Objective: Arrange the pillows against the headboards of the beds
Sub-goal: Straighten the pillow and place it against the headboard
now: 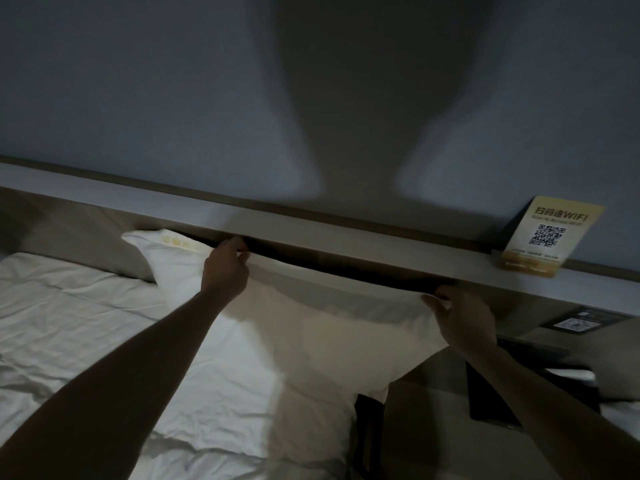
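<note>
We pinch the soft, light white fabric pillow (311, 327) along its upper edge, left hand (225, 268) at ten o'clock, right hand (464, 320) at two, since its limp filling sags below each grip.

Between the left hand (225, 268) and right hand (462, 320), the pillow (311, 327) was soft matt cloth; the sheet (86, 323) under the left forearm was creased cloth; the card (545, 233) above the right hand looked glossy.

Two bare hands were in view, the left hand (225, 268) and the right hand (462, 318). There were two white fabric pillows: one (332, 327) in front, another (162, 249) behind it. One yellow WiFi QR card (547, 237) stood on one pale headboard ledge (381, 244).
</note>
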`<control>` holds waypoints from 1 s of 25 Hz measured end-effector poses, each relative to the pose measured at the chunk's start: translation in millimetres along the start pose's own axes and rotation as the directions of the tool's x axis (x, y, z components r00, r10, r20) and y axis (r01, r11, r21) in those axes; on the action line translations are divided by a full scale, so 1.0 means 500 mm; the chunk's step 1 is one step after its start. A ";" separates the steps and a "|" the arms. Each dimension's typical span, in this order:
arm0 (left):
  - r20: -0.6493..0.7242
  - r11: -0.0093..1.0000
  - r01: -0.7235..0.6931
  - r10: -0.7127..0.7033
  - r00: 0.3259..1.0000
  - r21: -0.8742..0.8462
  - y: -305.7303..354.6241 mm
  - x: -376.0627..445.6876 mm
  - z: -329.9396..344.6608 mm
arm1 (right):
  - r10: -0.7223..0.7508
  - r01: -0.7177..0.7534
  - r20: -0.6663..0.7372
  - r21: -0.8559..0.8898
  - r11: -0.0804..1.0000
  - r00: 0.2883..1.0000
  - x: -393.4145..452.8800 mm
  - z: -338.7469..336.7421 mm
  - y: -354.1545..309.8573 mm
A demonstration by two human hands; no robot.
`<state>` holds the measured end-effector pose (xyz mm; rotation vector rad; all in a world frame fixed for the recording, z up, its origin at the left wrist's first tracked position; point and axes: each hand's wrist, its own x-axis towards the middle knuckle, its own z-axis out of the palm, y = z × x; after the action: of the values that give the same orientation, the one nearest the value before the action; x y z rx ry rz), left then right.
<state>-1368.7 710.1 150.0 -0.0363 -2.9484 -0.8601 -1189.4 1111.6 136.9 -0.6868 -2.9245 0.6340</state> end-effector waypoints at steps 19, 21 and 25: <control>0.011 0.784 0.476 -0.515 0.857 -0.399 -0.164 0.016 -0.035 | -0.319 0.268 0.093 0.353 0.896 0.943 -0.047 0.196 -0.246; 0.080 0.700 0.528 -0.564 0.822 -0.481 -0.183 0.067 -0.037 | -0.299 0.241 0.128 0.343 0.908 0.945 -0.028 0.200 -0.262; 0.153 0.432 0.529 -0.651 0.744 -0.730 -0.171 0.130 -0.079 | -0.264 0.207 0.162 0.301 0.931 0.951 -0.017 0.205 -0.257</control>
<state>-1434.7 616.8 142.3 1.0457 -2.1923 -1.9939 -1251.2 964.4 96.1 -0.2465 -2.9352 1.1172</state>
